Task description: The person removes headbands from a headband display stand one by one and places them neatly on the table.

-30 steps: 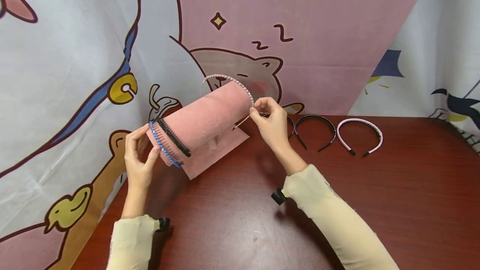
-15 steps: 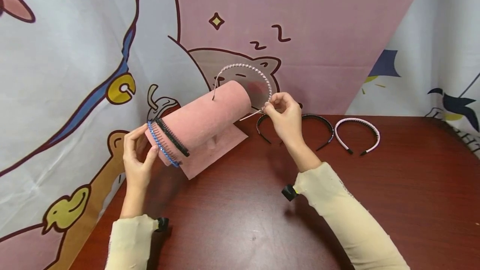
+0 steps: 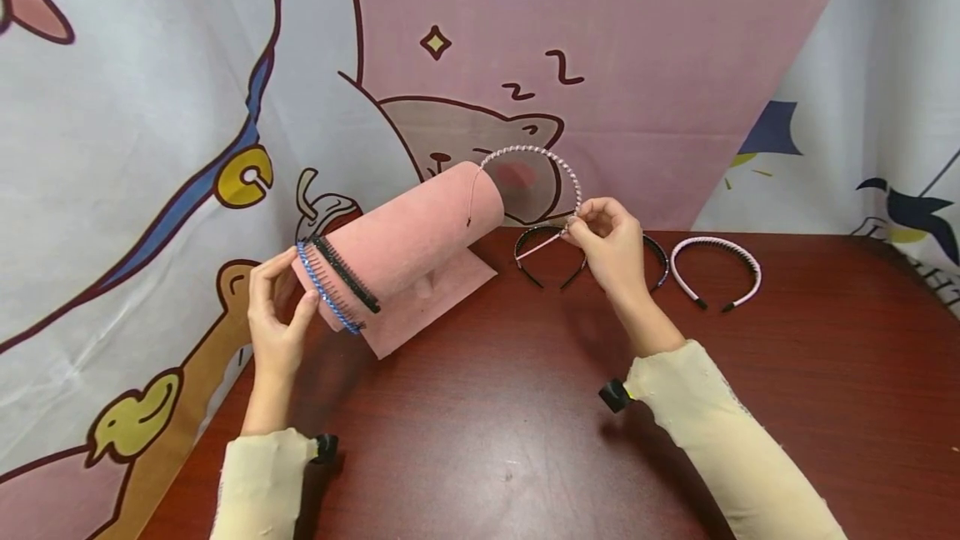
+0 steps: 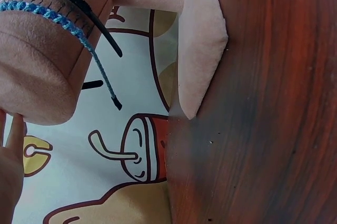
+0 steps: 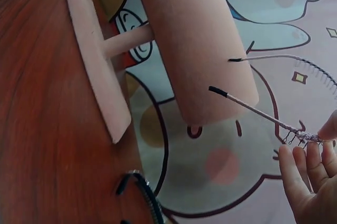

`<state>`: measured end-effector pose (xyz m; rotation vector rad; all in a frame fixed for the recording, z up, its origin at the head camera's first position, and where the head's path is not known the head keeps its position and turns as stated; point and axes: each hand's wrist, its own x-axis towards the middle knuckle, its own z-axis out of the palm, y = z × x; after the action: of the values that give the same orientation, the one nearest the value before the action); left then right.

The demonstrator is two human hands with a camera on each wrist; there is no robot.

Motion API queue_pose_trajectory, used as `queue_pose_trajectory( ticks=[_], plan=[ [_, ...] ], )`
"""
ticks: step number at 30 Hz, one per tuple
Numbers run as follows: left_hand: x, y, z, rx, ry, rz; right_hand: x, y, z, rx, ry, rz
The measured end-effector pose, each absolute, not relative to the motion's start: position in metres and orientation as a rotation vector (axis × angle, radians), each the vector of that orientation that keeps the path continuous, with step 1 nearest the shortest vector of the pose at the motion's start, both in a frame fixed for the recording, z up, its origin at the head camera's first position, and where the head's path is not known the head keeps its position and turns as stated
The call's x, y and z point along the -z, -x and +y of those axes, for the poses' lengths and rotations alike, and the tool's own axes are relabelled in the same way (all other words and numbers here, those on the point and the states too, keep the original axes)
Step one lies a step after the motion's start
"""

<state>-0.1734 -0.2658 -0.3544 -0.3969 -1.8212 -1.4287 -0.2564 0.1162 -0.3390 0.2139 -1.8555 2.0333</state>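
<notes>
A pink velvety headband stand, a padded roll on a post and flat base, lies to the left over the table. My left hand holds the roll's left end between thumb and fingers. Near that end sit a braided blue headband and a sparkly black headband, both toothed. In my right hand a thin pale pink beaded headband is pinched by one side. It is off the roll's right end; in the right wrist view, its black tips appear in front of the roll.
Behind my right hand, a dark headband and a dark bluish headband lie partly hidden on the red-brown table. Farther right lies a light pink headband. A cartoon-printed cloth hangs behind the table.
My right hand has moved to the right, carrying the pale pink beaded headband from around the roll's right end to beyond it. The left hand and the stand have stayed put.
</notes>
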Motion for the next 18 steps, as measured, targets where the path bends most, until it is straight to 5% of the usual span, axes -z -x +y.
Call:
queue_pose_trajectory(
  ticks=[18],
  plan=[
    [0.354, 0.173, -0.264, 1.445, 0.396, -1.806, 0.361, 0.246, 0.166, -2.033, -0.104, -1.892]
  ],
)
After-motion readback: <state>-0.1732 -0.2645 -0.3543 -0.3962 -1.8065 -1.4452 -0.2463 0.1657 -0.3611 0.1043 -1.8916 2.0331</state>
